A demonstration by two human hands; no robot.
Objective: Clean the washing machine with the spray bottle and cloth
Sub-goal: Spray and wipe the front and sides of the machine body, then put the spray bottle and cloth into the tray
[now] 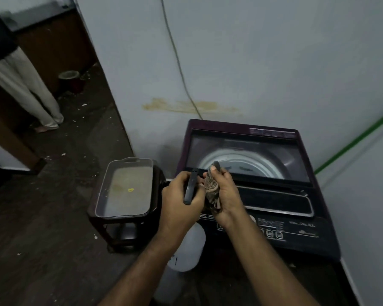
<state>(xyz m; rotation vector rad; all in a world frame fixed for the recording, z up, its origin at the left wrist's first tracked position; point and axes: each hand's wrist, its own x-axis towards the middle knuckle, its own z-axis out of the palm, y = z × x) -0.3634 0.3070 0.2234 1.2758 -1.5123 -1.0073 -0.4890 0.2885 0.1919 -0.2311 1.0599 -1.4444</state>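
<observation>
A dark purple top-loading washing machine (296, 208) stands against the wall, its glass lid down and the white drum visible through it. My left hand (179, 199) grips the dark head of a spray bottle (190, 187); the bottle's white body (188, 250) hangs below my wrist. Its nozzle points toward a bunched, patterned cloth (211, 188), which my right hand (224, 195) holds just over the machine's front left corner. The two hands are close together, almost touching.
A dark stool (119, 226) left of the machine carries a grey rectangular tray (126, 188). A person in light trousers (29, 89) stands at the far left. A cable (177, 58) runs down the wall. The dark floor is littered with white specks.
</observation>
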